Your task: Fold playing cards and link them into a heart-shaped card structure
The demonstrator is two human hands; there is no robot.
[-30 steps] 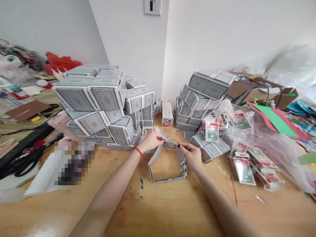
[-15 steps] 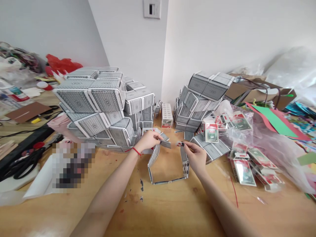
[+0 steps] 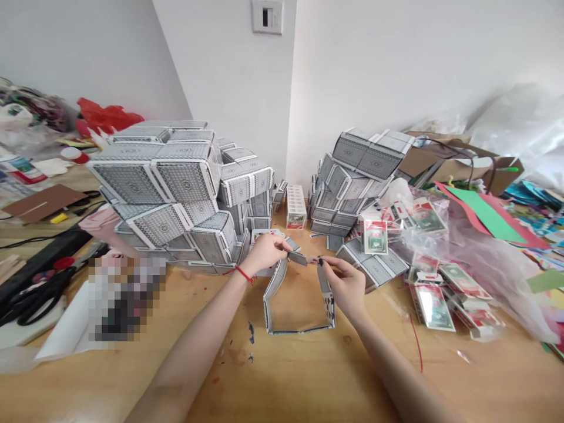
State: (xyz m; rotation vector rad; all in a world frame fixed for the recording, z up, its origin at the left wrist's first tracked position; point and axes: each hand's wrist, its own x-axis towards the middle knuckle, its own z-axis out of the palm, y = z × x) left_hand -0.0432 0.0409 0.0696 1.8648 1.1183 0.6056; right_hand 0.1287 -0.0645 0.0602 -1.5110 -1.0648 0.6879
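Note:
A strip of joined playing cards (image 3: 274, 289) stands on edge on the wooden table, bent into a loop whose far side lies between my hands. My left hand (image 3: 269, 251), with a red cord at the wrist, pinches one end of the strip, a grey-backed card. Closed on the other end is my right hand (image 3: 341, 276), its thumb and fingers on a card with a pale face. The two ends nearly meet; I cannot tell whether they touch. Card faces with dark pips show on the strip's right side.
Blocks built of grey-backed cards (image 3: 180, 182) are stacked at the left, with another stack (image 3: 368, 155) at the right. Between them stands a row of card boxes (image 3: 296, 205). Red-and-green card packs (image 3: 434, 305) lie right; black scissors (image 3: 42, 294) lie left.
My right hand has moved a little left, bringing its end of the strip closer to the end in my left hand. The view has shifted slightly.

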